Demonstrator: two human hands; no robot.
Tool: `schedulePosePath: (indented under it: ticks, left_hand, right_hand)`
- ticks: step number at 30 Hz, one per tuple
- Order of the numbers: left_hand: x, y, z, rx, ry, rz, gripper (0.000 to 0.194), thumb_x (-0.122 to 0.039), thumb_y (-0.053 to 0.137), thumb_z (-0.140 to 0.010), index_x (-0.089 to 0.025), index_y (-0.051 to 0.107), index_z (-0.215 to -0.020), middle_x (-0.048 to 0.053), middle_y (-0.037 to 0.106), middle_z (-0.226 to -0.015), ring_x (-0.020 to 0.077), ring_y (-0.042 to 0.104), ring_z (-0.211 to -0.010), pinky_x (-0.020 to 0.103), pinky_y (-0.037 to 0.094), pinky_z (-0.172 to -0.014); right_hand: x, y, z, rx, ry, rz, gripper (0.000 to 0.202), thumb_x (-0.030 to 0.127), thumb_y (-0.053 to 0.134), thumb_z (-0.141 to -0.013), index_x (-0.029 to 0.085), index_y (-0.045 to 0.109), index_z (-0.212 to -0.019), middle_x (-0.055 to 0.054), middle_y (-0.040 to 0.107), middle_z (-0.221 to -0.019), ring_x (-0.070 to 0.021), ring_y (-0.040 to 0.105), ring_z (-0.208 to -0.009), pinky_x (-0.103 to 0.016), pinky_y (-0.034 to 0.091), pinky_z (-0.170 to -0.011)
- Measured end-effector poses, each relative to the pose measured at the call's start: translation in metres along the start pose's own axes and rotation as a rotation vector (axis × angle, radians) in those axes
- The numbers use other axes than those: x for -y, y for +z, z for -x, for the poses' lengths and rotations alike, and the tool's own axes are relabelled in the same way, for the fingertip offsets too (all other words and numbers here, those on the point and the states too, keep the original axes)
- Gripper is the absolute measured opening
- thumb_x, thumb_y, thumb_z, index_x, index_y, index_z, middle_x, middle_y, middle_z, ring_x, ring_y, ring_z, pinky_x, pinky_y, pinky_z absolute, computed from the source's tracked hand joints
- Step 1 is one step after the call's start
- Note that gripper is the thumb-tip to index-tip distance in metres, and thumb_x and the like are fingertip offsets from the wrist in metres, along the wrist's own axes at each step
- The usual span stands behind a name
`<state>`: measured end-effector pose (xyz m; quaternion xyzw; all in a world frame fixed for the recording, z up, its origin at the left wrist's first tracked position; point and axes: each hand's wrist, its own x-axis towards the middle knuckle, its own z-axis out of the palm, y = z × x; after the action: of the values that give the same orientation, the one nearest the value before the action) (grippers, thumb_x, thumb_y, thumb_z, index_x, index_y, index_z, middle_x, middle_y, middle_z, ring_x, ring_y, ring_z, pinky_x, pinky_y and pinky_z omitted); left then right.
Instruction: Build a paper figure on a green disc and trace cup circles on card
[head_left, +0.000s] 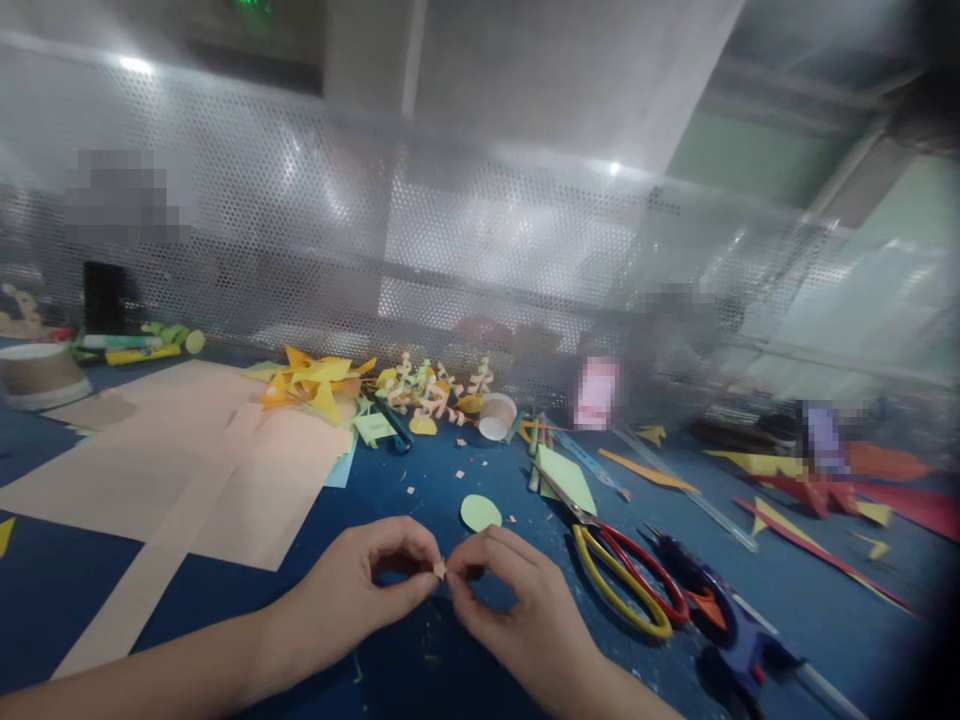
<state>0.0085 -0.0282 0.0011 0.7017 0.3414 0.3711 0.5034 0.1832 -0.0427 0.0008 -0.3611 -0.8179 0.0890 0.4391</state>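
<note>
Between my fingertips is a tiny pale pink piece of paper [440,569]. My left hand [375,580] pinches it from the left. My right hand [510,600] meets it from the right, thumb and index finger closed at its other edge. A light green paper disc [481,513] lies on the blue table just beyond my hands. To the right of my right hand rest scissors [626,580] with one yellow and one red handle. A blue glue gun [739,625] with a clear glue stick lies farther right.
Large pale pink sheets [195,460] and a paper strip [142,590] cover the left. Yellow paper pieces [319,385], curled paper sprigs [427,385] and a paper cup [496,416] stand at the back. A ruler [589,462] and red paper strips [817,545] lie right, before a perforated metal screen [480,240].
</note>
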Motion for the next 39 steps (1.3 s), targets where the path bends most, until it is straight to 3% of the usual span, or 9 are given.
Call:
schedulePosePath:
  ticks: [6,21,25,28,34,39]
  left_hand:
    - [-0.003,-0.001,-0.001,-0.006,0.004,-0.011,0.007,-0.02,0.053,-0.078,-0.019,0.06,-0.081,-0.001,0.06,-0.081,0.0139,0.057,-0.081,0.025,0.045,-0.077]
    - [-0.001,-0.002,-0.002,0.02,-0.037,-0.089,0.014,-0.015,0.052,-0.076,-0.017,0.064,-0.082,0.001,0.066,-0.082,0.0146,0.061,-0.08,0.023,0.046,-0.075]
    - [-0.003,-0.002,0.0,0.028,-0.026,-0.149,0.017,-0.017,0.051,-0.076,-0.018,0.066,-0.083,0.001,0.068,-0.084,0.0147,0.062,-0.08,0.022,0.046,-0.075]
    - [-0.001,-0.005,-0.002,0.008,-0.033,-0.188,0.019,-0.019,0.05,-0.078,-0.02,0.065,-0.089,0.001,0.069,-0.087,0.0149,0.063,-0.082,0.022,0.047,-0.076]
    - [-0.004,-0.022,-0.011,-0.056,-0.066,-0.47,0.017,-0.023,0.05,-0.076,-0.021,0.066,-0.082,0.0,0.069,-0.079,0.0156,0.063,-0.073,0.023,0.046,-0.067]
    - [-0.013,-0.039,-0.019,-0.098,-0.072,-0.601,0.019,-0.024,0.05,-0.075,-0.019,0.067,-0.081,0.001,0.07,-0.08,0.0153,0.063,-0.072,0.021,0.046,-0.065]
  right_hand:
    - [-0.005,-0.003,-0.001,0.031,0.147,-0.036,0.013,0.009,0.051,-0.075,0.02,0.058,-0.077,0.0,0.061,-0.07,-0.0115,0.057,-0.065,-0.021,0.045,-0.064]
    - [-0.005,0.002,0.002,0.107,0.124,-0.021,0.014,0.006,0.049,-0.068,0.02,0.055,-0.07,0.002,0.055,-0.064,-0.0109,0.054,-0.06,-0.019,0.043,-0.057]
    - [-0.003,0.001,0.0,0.126,0.155,0.007,0.015,0.006,0.049,-0.065,0.02,0.054,-0.066,0.002,0.055,-0.062,-0.0109,0.054,-0.059,-0.019,0.042,-0.056]
    - [-0.005,-0.006,-0.007,0.122,0.21,0.033,0.012,0.01,0.049,-0.07,0.02,0.056,-0.068,0.001,0.058,-0.064,-0.012,0.055,-0.061,-0.02,0.042,-0.058]
    - [-0.039,-0.022,-0.029,0.191,0.319,0.307,0.014,0.023,0.047,-0.077,0.022,0.059,-0.07,0.0,0.061,-0.066,-0.015,0.058,-0.063,-0.023,0.042,-0.057]
    - [-0.074,-0.018,-0.05,0.158,0.334,0.448,0.014,0.025,0.048,-0.075,0.022,0.059,-0.067,-0.002,0.063,-0.069,-0.0186,0.058,-0.067,-0.026,0.039,-0.06]
